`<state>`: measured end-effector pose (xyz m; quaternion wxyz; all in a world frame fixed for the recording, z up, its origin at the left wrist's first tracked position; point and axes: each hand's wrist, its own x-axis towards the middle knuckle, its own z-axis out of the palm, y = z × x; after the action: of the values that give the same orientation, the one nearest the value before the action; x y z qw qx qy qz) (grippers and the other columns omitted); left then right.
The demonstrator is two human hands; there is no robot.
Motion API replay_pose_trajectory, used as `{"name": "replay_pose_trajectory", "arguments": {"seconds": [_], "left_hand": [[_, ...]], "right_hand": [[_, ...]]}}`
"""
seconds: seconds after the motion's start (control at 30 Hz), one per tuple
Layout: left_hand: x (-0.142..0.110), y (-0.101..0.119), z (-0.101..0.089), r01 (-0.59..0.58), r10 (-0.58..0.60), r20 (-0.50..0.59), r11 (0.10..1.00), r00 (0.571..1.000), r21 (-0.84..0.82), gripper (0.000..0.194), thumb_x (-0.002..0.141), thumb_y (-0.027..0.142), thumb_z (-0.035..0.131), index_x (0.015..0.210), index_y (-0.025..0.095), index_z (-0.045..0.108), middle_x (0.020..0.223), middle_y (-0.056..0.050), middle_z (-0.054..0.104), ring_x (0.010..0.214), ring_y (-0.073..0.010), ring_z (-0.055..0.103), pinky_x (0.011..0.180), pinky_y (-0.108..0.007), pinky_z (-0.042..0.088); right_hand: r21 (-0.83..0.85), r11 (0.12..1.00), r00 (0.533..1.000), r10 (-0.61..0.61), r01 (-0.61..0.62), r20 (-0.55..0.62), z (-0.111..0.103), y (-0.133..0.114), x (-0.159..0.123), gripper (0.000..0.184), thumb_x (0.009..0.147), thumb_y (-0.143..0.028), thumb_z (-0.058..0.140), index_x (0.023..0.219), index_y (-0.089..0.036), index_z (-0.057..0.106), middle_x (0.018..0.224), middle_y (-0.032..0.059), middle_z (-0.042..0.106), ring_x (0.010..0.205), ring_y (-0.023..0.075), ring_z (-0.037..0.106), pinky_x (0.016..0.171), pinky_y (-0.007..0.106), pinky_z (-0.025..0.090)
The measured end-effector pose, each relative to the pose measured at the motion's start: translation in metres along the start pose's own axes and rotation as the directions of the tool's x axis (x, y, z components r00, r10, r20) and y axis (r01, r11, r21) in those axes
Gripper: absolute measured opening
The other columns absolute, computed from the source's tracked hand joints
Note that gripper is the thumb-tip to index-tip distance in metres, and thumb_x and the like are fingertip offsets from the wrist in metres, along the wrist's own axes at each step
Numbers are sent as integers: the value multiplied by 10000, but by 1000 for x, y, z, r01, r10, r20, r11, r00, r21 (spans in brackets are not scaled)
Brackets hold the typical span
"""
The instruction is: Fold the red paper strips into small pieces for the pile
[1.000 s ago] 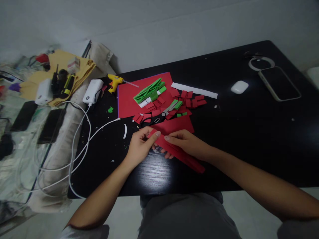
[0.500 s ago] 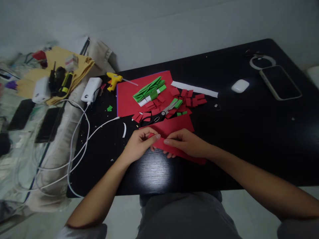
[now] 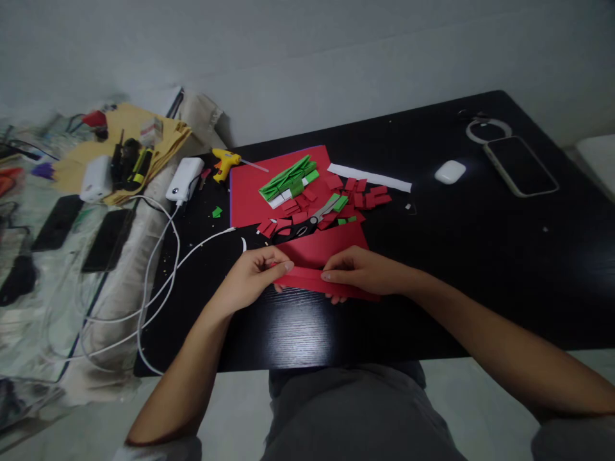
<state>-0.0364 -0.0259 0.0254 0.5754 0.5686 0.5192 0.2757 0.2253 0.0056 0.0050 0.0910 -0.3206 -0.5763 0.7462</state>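
Between my two hands is a long red paper strip (image 3: 305,278), with a fold line running along it. My left hand (image 3: 252,274) pinches its left end between thumb and fingers. Farther right, my right hand (image 3: 358,272) grips the same strip, thumb on top and fingertips showing below; the strip's right end passes under that hand. Just beyond lies a larger red paper sheet (image 3: 321,246) on the table. Black-handled scissors (image 3: 313,221) rest behind it among several small folded red paper pieces (image 3: 369,198). A folded green paper bundle (image 3: 291,178) sits on a red sheet (image 3: 243,198).
A yellow glue gun (image 3: 225,163) and a white power bank (image 3: 185,179) with cables are at the table's left. A white paper strip (image 3: 369,177) lies at the back. To the right are a white earbud case (image 3: 450,171) and a phone (image 3: 521,165).
My hands have moved apart along the red strip, the left one going left. The strip now lies more level, with its fold visible between the thumbs. The camera view has shifted slightly.
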Motion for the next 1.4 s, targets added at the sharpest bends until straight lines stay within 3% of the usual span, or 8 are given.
{"name": "replay_pose_trajectory", "arguments": {"seconds": [0.27,0.6,0.7,0.8,0.9,0.97,1.17,1.4], "left_hand": [[-25,5,12,-182,110,181,871,977,456,233,986,351,575,903,181,712,763,9,648,673,-118,546,640,-222,411],[-40,-8,17,-140,68,159,854,985,501,317,986,402,580,811,166,700,710,20,638,645,-126,536,624,-223,378],[-44,-15,19,-121,76,108,855,991,505,266,991,373,588,880,179,730,781,2,704,697,-143,599,677,-242,415],[-47,-22,26,-130,114,64,838,991,530,223,1001,337,583,925,187,731,825,-12,722,738,-157,641,711,-260,442],[-48,-29,32,-182,184,55,799,981,574,176,1002,303,584,995,198,726,946,-43,740,832,-182,679,765,-287,487],[-47,-34,33,-227,236,65,771,970,595,171,998,296,594,1084,214,716,1033,-60,729,898,-195,690,820,-315,520],[-47,-43,34,-319,415,70,570,907,758,273,985,273,618,1247,246,687,1214,-109,649,1145,-266,643,961,-447,540],[-63,-61,77,-308,531,46,418,846,855,446,979,121,515,1407,206,603,1407,-159,629,1301,-323,600,1079,-559,511]], "right_hand": [[-317,948,1000,-12,9,-8,22,-8,-6,277,936,-405,634,845,-152,701,635,13,704,560,153,691,528,222,468],[-442,897,1000,20,-29,-24,22,1,-23,228,950,-332,593,822,-162,676,698,34,732,588,153,687,559,240,503],[-666,746,978,-143,7,-150,23,9,-29,121,930,-271,649,905,-179,723,827,56,755,720,192,707,681,302,539],[-864,504,853,-460,21,-248,32,24,-33,218,891,-138,676,1103,-174,715,1095,127,738,1044,281,677,925,442,540],[-940,323,742,-656,114,-135,43,41,-35,332,937,-66,580,1237,-167,678,1199,142,700,1139,280,632,992,477,526],[-954,247,713,-699,169,-55,47,49,-35,345,962,-49,524,1240,-173,686,1191,136,700,1149,265,630,986,460,538],[-972,173,733,-681,161,1,48,56,-31,299,967,-58,537,1170,-164,729,1150,124,727,1086,263,647,934,448,561],[-976,167,733,-680,141,-11,50,63,-30,275,987,-96,545,1181,-145,734,1160,134,735,1083,270,649,928,450,565]]}}
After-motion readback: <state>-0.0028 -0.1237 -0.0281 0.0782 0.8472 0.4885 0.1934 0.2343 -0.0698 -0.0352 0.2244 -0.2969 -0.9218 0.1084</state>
